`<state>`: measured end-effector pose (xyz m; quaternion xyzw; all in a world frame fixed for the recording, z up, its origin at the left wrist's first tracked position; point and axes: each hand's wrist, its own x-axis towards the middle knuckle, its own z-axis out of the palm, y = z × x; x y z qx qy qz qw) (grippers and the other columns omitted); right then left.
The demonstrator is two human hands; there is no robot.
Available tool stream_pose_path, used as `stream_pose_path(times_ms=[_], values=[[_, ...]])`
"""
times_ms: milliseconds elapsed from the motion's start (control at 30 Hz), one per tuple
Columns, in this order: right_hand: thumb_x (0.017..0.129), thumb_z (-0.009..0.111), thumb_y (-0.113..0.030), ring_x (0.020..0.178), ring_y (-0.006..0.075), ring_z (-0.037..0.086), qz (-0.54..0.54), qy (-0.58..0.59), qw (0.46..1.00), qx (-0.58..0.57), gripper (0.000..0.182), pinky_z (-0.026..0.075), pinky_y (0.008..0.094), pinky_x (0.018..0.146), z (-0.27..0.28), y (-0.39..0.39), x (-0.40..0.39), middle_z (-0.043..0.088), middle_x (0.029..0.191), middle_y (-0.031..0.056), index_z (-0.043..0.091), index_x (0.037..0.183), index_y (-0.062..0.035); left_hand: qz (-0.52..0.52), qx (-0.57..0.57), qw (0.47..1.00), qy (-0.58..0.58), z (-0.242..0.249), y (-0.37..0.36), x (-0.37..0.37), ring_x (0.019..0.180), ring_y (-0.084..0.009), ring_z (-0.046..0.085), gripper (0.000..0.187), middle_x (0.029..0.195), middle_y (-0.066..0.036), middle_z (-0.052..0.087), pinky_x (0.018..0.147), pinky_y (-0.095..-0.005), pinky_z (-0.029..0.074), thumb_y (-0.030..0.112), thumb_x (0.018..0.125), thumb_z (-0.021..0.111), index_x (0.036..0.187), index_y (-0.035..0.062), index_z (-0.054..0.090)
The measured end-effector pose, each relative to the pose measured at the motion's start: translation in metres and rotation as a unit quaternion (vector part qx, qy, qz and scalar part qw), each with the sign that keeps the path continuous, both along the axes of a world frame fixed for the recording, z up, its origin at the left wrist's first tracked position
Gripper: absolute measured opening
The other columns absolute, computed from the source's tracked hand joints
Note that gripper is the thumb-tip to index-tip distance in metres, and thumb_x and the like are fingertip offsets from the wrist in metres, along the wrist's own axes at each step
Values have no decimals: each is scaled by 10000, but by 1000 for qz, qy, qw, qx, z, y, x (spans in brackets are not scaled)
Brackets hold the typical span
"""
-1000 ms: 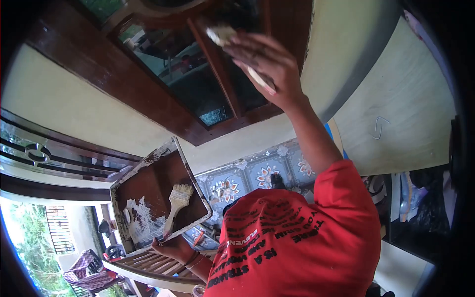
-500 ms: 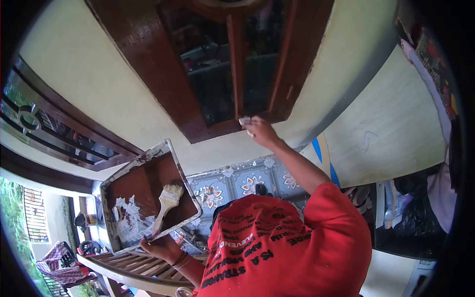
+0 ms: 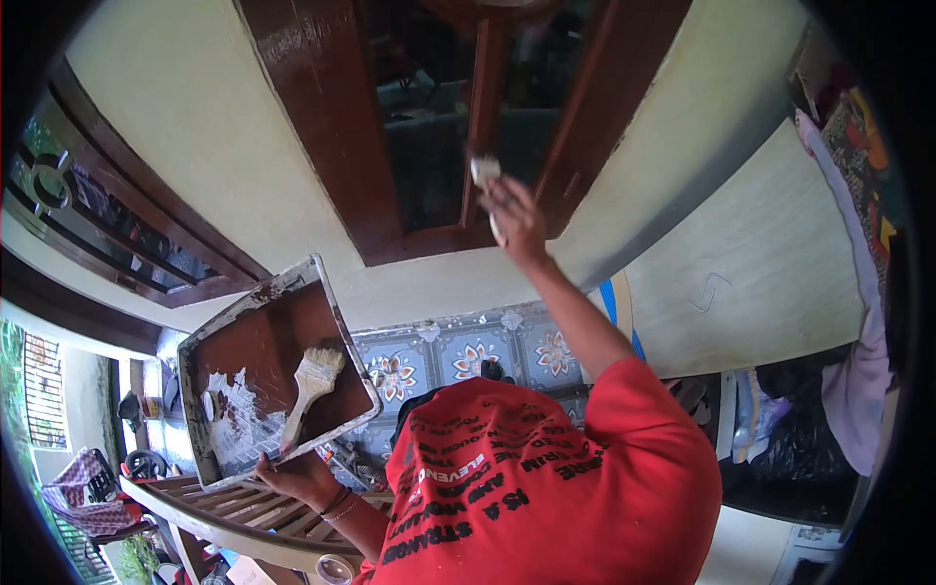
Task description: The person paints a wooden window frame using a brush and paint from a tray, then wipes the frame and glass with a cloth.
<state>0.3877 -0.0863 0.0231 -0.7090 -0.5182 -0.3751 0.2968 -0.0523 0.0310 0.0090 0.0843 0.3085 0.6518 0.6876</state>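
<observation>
My left hand [image 3: 297, 480] grips a paint tray [image 3: 327, 292] by its near edge, fingers under the rim. Brown paint covers much of the tray's inside, with a pale smeared patch at the lower left. A wide paintbrush [image 3: 317, 375] lies in it, bristles toward the far right corner and handle end close to my left hand. In my right hand [image 3: 517, 219] is a smaller paintbrush [image 3: 485, 171], its pale head raised in front of the brown window frame [image 3: 481, 117]. The head overlaps the central upright between the dark glass panes.
Cream wall [image 3: 419, 283] surrounds the frame, and a second brown window [image 3: 127, 214] is at the left. Patterned blue-grey tiles [image 3: 473, 356] lie below. A slatted wooden bench [image 3: 244, 512] stands under the tray. A pale panel [image 3: 751, 263] and black plastic bags [image 3: 804, 419] are on the right.
My right hand has moved the smaller brush up from the frame's bottom rail along the central upright. The tray stays in my left hand, shifted slightly left in view.
</observation>
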Motion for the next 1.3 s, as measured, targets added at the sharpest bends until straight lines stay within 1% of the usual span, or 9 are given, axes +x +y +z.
stream_pose_path(times_ms=[233, 400, 533, 633, 667, 800, 900, 1100, 1300], values=[[695, 595, -33, 1008, 232, 554, 18, 203, 967, -151, 266, 484, 350, 814, -141, -14, -17, 616, 1058, 74, 643, 950, -90, -3, 0, 1000, 20, 6, -6, 1, 697, -186, 532, 178, 728, -84, 522, 728, -331, 462, 243, 723, 600, 750, 95, 505], [766, 608, -82, 706, 243, 633, -11, 387, 921, -46, 107, 501, 339, 666, -95, 3, -49, 657, 798, 92, 642, 863, -52, 8, 9, 1000, -24, -11, -7, -5, 605, -148, 535, 151, 616, -22, 524, 657, -271, 463, 214, 739, 607, 672, 127, 503], [766, 652, -78, 690, 125, 618, 203, 509, 828, 114, 93, 484, 267, 634, -7, 39, -81, 660, 796, 100, 644, 844, -29, -77, 23, 997, -10, 17, -29, 0, 677, -179, 545, 127, 702, -65, 564, 664, -303, 452, 212, 740, 580, 705, 102, 529], [769, 661, -74, 705, 97, 600, 342, 571, 742, 80, 125, 482, 253, 644, 79, 67, -129, 663, 817, 90, 649, 883, -25, -40, 13, 999, -16, -1, -28, 3, 739, -209, 548, 112, 768, -97, 581, 739, -325, 428, 198, 753, 571, 736, 87, 568], [769, 661, -74, 705, 97, 600, 354, 572, 736, 77, 125, 482, 253, 644, 89, 80, -138, 663, 817, 90, 649, 883, -25, -71, 27, 996, -53, -2, -30, 3, 759, -208, 543, 112, 792, -98, 585, 759, -318, 418, 191, 765, 562, 734, 84, 569], [739, 670, -67, 881, 197, 624, 531, 229, 801, -151, 232, 484, 296, 785, 113, 146, -164, 651, 988, 88, 661, 970, -82, -81, -16, 996, -22, 7, -44, 17, 726, -171, 500, 98, 762, -71, 542, 724, -285, 421, 192, 757, 566, 738, 100, 542], [736, 632, -58, 848, 258, 604, 522, 200, 779, -284, 248, 471, 332, 753, 123, 198, -196, 646, 929, 100, 670, 965, -145, -110, -15, 994, -21, 1, -47, 18, 779, -213, 529, 119, 813, -97, 567, 772, -329, 426, 206, 765, 554, 773, 88, 549], [763, 457, -54, 781, 307, 602, 498, 121, 757, -406, 260, 463, 367, 684, 152, 269, -242, 636, 854, 145, 667, 905, -112, -177, 7, 983, -41, -7, -45, 7, 862, -229, 563, 149, 821, -104, 605, 858, -365, 401, 147, 785, 493, 797, 17, 566], [691, 457, -22, 713, 313, 583, 442, 107, 764, -458, 279, 442, 357, 645, 138, 304, -255, 624, 800, 154, 649, 884, -83, -194, 2, 980, -35, -9, -42, 4, 879, -216, 548, 115, 841, -91, 587, 848, -368, 400, 118, 781, 495, 757, 18, 548]])
